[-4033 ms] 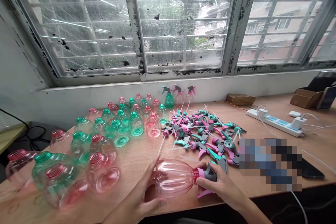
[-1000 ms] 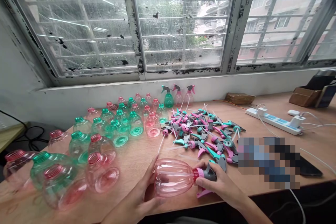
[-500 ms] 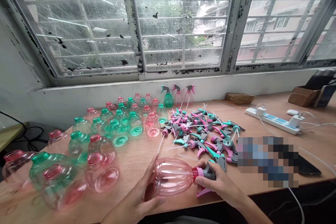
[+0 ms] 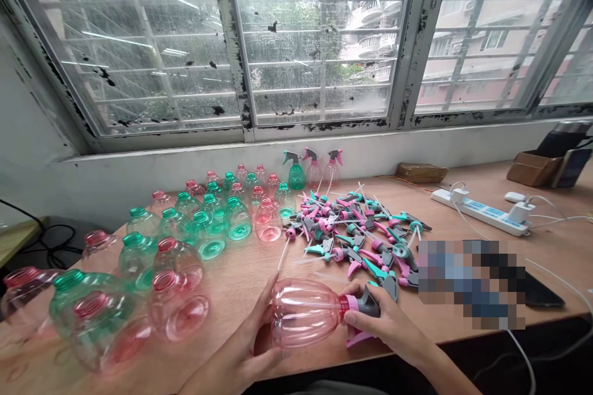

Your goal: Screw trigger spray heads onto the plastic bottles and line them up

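A clear pink spray bottle lies on its side between my two hands, just above the table's front edge. My left hand is curved around its base, thumb below and fingers behind. At the neck, my right hand grips the pink and grey spray head, whose pink trigger points down. The spray head sits against the bottle's mouth, and how tightly it is joined cannot be made out. Beyond the bottle lies a heap of loose pink, teal and grey spray heads with thin tubes.
Rows of open pink and green bottles stand on the left of the wooden table. Several spray bottles with heads stand by the wall. At right are a power strip, cables, a blurred patch, a dark flat object and a cardboard box.
Both hands keep the same grip on the bottle and spray head. The view has shifted very slightly; nothing else visibly differs.
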